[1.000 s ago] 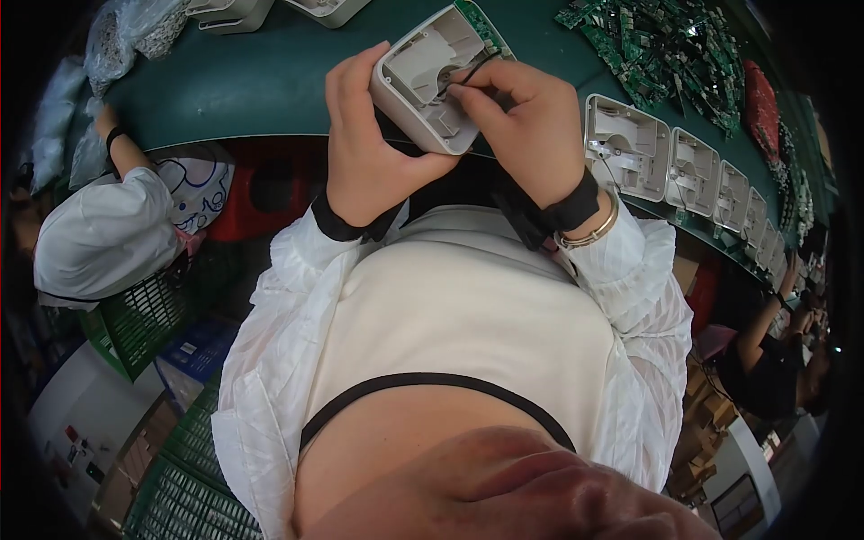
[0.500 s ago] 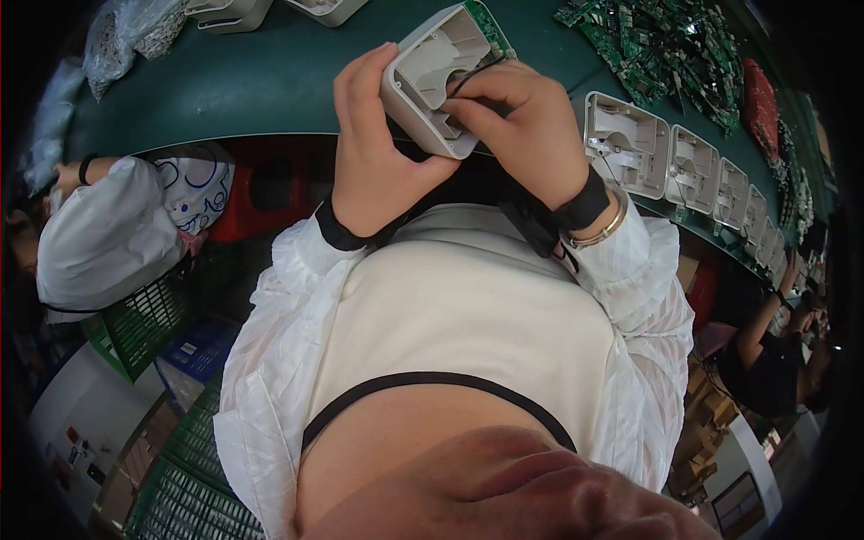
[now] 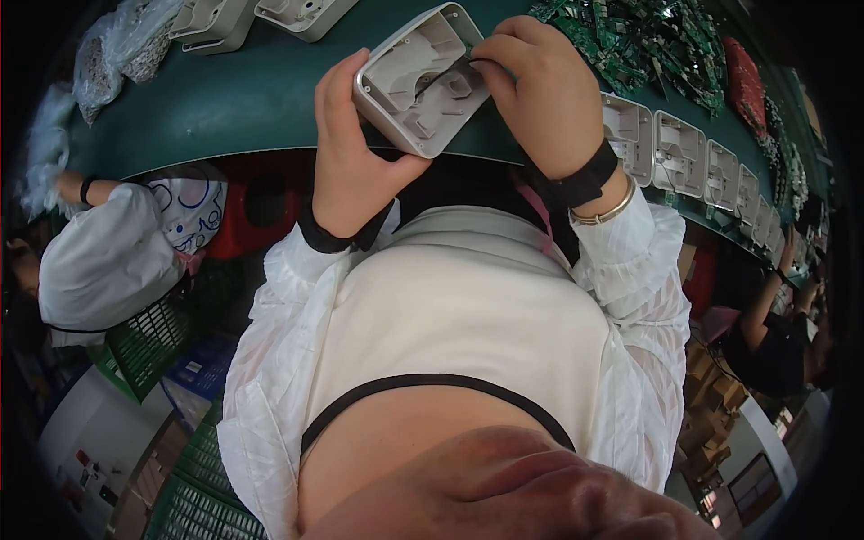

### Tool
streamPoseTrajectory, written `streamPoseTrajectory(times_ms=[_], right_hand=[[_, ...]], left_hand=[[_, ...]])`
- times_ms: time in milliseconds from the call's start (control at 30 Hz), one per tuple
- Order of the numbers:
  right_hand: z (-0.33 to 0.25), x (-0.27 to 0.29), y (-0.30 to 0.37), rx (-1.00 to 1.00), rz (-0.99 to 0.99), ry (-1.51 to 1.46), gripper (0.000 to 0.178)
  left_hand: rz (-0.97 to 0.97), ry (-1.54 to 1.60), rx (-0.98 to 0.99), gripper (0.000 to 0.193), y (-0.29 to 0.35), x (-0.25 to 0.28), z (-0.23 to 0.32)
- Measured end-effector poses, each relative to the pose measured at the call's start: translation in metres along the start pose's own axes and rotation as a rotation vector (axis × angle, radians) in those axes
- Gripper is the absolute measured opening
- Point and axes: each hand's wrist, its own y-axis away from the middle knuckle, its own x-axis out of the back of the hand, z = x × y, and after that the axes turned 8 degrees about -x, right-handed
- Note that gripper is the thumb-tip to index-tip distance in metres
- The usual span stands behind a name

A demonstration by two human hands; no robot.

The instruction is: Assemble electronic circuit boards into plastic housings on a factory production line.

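A pale grey plastic housing (image 3: 402,70), open side up and tilted, is gripped at its left side by my left hand (image 3: 346,166). The thumb lies along its near edge and the fingers along its left wall. Inside it are molded ribs, posts and a raised square part. A thin black wire (image 3: 441,76) runs from the inside toward the right wall. My right hand (image 3: 544,103) pinches this wire between thumb and fingers at the right rim. What the wire leads to beyond my fingers is hidden.
Green table (image 3: 225,108). A row of similar housings (image 3: 679,153) stands at right, below piled green circuit boards (image 3: 639,49) and a red bag (image 3: 745,85). More housings (image 3: 301,13) and clear bags (image 3: 99,72) lie at far left. Co-workers (image 3: 112,243) sit on both sides.
My right hand has drawn out of the housing to its right rim, still pinching the wire. The housing moved slightly left. The green board at its corner no longer shows.
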Motion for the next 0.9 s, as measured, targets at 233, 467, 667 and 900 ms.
streamPoseTrajectory(times_ms=[233,467,667,900], right_hand=[[-0.009,-0.007,-0.047,0.809,0.712,-0.07,0.009],[-0.017,0.031,0.004,0.543,-0.145,0.217,0.008],[-0.022,0.018,0.008,0.406,-0.243,0.325,0.011],[-0.018,0.013,0.008,0.32,-0.288,0.073,0.014]], left_hand=[[0.009,0.107,0.155,0.11,0.005,0.0,-0.011],[0.021,0.11,0.15,0.11,0.004,-0.004,-0.012],[0.004,-0.043,0.013,0.109,0.004,-0.004,-0.007],[0.012,0.156,0.064,0.11,0.008,-0.008,-0.01]])
